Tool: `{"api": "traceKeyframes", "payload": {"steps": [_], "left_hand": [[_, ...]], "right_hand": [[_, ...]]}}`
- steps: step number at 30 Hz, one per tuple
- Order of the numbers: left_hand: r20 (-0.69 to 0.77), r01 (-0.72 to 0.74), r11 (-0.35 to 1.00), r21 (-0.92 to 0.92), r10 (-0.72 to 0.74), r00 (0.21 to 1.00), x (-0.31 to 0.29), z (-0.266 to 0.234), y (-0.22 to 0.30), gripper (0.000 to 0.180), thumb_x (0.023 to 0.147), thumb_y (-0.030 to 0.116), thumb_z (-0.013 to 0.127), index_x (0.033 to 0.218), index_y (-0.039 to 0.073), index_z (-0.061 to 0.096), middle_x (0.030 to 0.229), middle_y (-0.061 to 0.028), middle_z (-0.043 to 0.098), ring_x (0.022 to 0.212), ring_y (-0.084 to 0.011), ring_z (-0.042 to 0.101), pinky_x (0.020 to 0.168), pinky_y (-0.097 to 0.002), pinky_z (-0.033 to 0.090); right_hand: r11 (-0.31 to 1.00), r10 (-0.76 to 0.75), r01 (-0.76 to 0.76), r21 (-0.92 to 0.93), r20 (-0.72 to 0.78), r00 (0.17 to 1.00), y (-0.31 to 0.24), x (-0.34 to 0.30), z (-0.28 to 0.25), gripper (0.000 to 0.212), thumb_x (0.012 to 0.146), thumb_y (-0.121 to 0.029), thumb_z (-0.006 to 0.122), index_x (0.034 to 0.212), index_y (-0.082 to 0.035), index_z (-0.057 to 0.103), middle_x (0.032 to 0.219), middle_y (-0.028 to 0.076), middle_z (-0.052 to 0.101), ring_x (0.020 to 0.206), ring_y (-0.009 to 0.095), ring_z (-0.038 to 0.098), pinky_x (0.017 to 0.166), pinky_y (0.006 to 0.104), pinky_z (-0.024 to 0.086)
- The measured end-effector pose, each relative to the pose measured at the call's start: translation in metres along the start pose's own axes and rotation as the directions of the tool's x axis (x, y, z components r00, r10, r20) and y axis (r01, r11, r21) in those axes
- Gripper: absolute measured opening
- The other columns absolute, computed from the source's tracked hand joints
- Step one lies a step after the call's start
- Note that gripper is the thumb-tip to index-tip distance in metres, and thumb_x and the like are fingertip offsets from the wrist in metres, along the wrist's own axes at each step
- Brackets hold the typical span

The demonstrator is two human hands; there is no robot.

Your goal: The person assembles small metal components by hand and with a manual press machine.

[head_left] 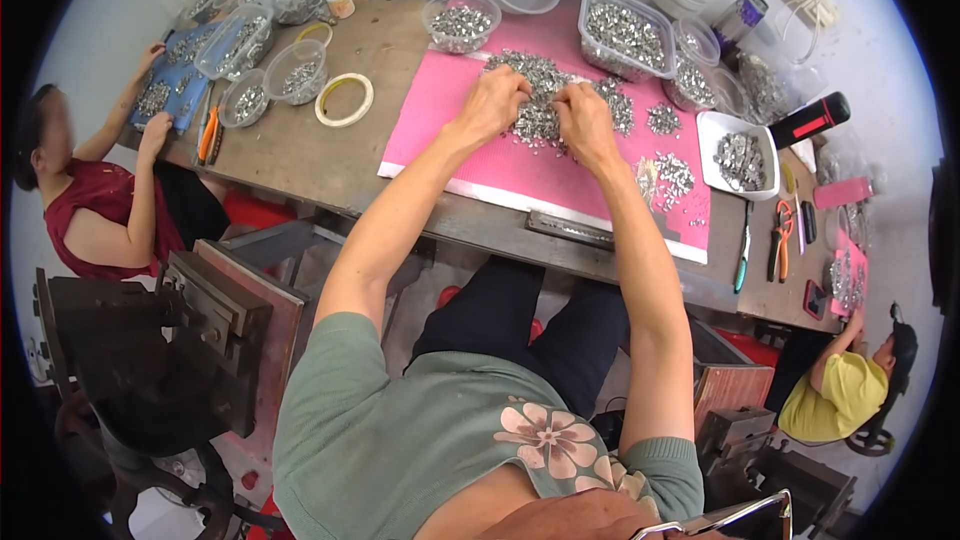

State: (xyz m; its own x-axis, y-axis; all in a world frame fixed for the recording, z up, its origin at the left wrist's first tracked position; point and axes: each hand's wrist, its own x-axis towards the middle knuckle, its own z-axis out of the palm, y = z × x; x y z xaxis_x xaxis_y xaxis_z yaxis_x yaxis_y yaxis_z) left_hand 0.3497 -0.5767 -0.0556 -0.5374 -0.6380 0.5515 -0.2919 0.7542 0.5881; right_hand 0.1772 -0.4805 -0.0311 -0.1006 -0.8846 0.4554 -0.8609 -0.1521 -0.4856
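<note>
My left hand and my right hand face each other over a heap of small shiny metal parts on a pink mat. The fingers of both hands are bent and drawn together in a pinch at the edge of the heap. Whatever lies between the fingertips is too small or hidden to make out. Right of my right hand lie smaller piles of the same silvery parts, with another loose scatter of parts nearer to me.
Plastic tubs of metal parts stand behind the mat, and a white tray sits at its right. Pliers and a tape roll lie on the table. Co-workers sit at left and right. Dark machines stand near me.
</note>
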Motion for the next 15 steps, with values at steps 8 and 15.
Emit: {"api": "traceKeyframes", "payload": {"steps": [8, 15], "left_hand": [[0.08, -0.053, 0.969, -0.239, 0.074, 0.994, -0.032, 0.004, 0.059, 0.008, 0.088, 0.007, 0.069, 0.094, 0.002, 0.072, 0.089, -0.0138, 0.065, 0.083, -0.0314, 0.067, 0.075, -0.0403, 0.054], [0.165, -0.073, 0.953, -0.294, 0.126, 0.978, -0.061, 0.028, 0.088, 0.009, 0.089, 0.006, 0.069, 0.096, 0.0, 0.07, 0.09, -0.0114, 0.065, 0.081, -0.0273, 0.067, 0.073, -0.0373, 0.054]], "right_hand": [[0.951, 0.257, -0.297, 0.082, 0.321, 0.912, -0.024, -0.088, -0.08, 0.014, 0.086, -0.011, 0.072, 0.091, 0.002, 0.071, 0.083, 0.019, 0.068, 0.075, 0.034, 0.066, 0.07, 0.0434, 0.051], [0.966, 0.237, -0.252, 0.065, 0.177, 0.955, -0.026, -0.108, -0.075, 0.013, 0.087, -0.01, 0.072, 0.093, 0.001, 0.071, 0.087, 0.019, 0.068, 0.08, 0.035, 0.068, 0.072, 0.0445, 0.052]]}}
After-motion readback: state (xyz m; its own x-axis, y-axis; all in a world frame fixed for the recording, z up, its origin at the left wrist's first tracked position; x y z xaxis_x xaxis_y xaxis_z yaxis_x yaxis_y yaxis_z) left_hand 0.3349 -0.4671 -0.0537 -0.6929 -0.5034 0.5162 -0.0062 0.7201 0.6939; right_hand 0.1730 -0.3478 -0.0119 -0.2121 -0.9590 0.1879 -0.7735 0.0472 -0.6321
